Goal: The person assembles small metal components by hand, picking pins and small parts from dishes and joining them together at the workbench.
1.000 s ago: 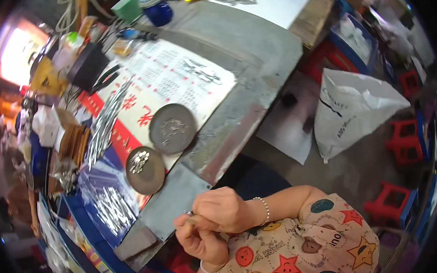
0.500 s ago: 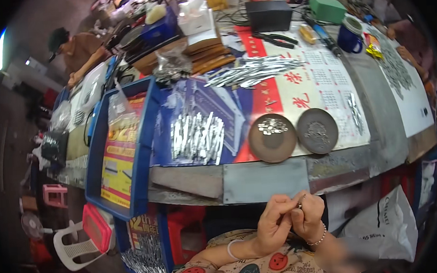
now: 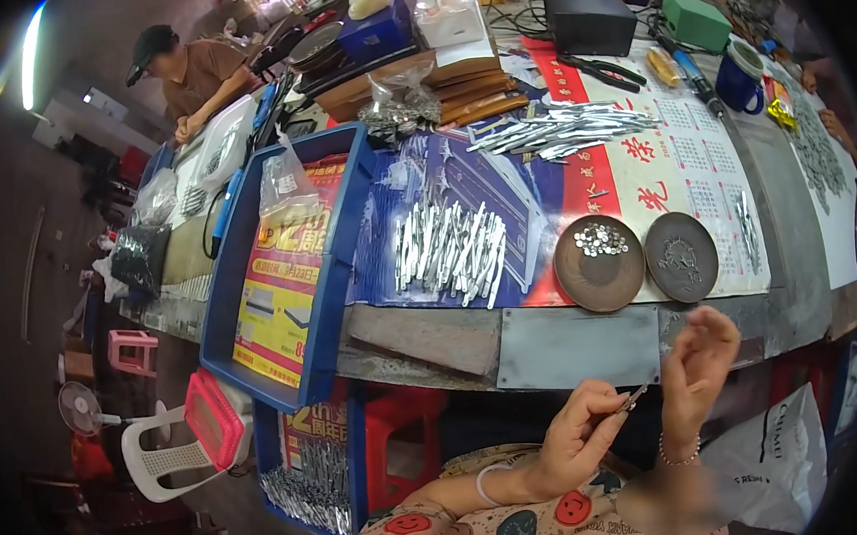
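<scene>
Below the bench's front edge, my left hand (image 3: 578, 433) pinches a thin metal strip (image 3: 635, 398) between thumb and fingertips. The strip's far end sticks out toward the right. My right hand (image 3: 697, 361) is raised beside it, apart from the strip, with loosely bent fingers and nothing visible in them. Just beyond the hands stand two round brown dishes. The left dish (image 3: 602, 291) bears small shiny metal discs (image 3: 601, 239); the right dish (image 3: 683, 291) contains small dull metal bits (image 3: 680, 254). Left of them lies a pile of slim metal strips (image 3: 450, 254).
A blue tray (image 3: 338, 263) with printed sheets overhangs the bench at left; another blue bin (image 3: 360, 458) of metal pieces sits below. More strips (image 3: 562, 130), pliers (image 3: 605, 72) and a blue mug (image 3: 739, 80) are farther back. A person (image 3: 196, 76) works at far left.
My right hand has come away from my left and risen toward the bench edge. The strip now shows in my left fingers. The view has shifted, moving the scene rightward.
</scene>
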Demonstrator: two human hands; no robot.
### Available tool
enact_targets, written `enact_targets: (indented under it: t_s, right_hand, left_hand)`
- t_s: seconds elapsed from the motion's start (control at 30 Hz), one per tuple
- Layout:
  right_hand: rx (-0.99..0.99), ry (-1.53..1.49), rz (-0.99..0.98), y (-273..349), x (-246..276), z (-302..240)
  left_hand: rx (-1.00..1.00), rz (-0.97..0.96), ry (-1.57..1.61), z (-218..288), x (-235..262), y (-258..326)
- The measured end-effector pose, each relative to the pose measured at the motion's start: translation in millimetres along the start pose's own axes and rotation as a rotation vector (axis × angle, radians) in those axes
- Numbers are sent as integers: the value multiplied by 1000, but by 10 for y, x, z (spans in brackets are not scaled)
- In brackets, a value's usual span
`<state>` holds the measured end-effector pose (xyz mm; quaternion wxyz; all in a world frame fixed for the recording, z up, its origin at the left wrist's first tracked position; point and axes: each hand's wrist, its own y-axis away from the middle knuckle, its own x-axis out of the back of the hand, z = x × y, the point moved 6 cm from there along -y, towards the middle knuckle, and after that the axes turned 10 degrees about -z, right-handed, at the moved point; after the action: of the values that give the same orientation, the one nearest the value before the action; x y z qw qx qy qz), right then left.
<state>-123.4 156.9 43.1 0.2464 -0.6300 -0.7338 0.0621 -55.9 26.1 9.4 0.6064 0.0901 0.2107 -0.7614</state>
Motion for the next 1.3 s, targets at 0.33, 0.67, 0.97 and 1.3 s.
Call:
enact_targets:
  t_s: [0.33,0.67,0.97,1.3]
  right_hand:
    - [-54,-92,-293,126,-243,-49]
    - [55,-72,-64,103,-180,-163]
    - [116,-41,-474,158,-381,-301]
    - [-327,-490,204,-27,-90,158]
  left_hand:
    - [-34,1,-71,64,25,43]
    - [-68,5,-86,65,29,115]
    - [-111,97,-205,127,49,141]
    - [-215,66,-255,235,136,97]
